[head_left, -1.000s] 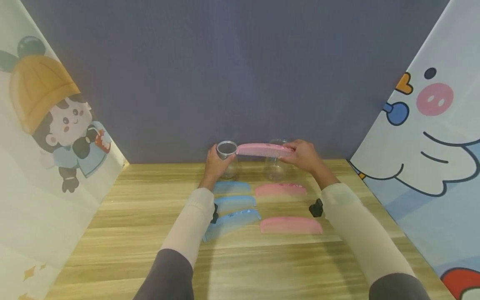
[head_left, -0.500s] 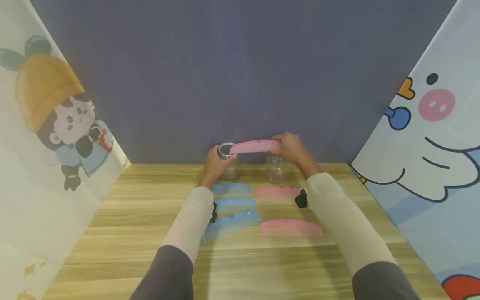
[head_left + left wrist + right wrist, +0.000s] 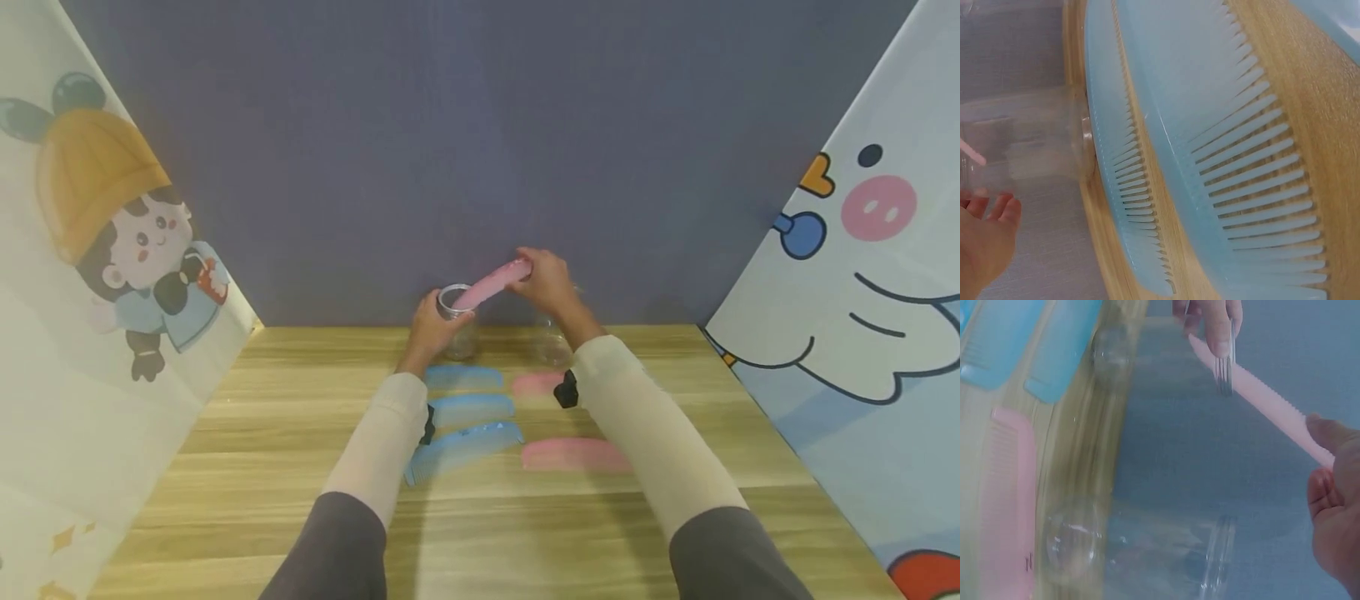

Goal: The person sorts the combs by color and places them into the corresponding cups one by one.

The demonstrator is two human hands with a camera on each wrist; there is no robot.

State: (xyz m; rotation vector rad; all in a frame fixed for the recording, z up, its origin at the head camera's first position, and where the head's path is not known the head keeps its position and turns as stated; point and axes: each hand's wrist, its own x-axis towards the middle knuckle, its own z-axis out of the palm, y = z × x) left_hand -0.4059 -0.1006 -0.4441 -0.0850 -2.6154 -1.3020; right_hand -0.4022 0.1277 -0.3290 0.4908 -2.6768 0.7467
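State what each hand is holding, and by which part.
The right hand holds a pink comb by its upper end; the left hand grips the side of a clear jar.

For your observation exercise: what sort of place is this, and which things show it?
Probably a staged tabletop booth, not a lived-in room: a wooden table, a plain grey backdrop, and cartoon-printed side panels.

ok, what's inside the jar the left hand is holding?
One end of the pink comb, held by the right hand, dips into the mouth of the clear jar. The left hand covers the jar's lower part, so anything there is hidden.
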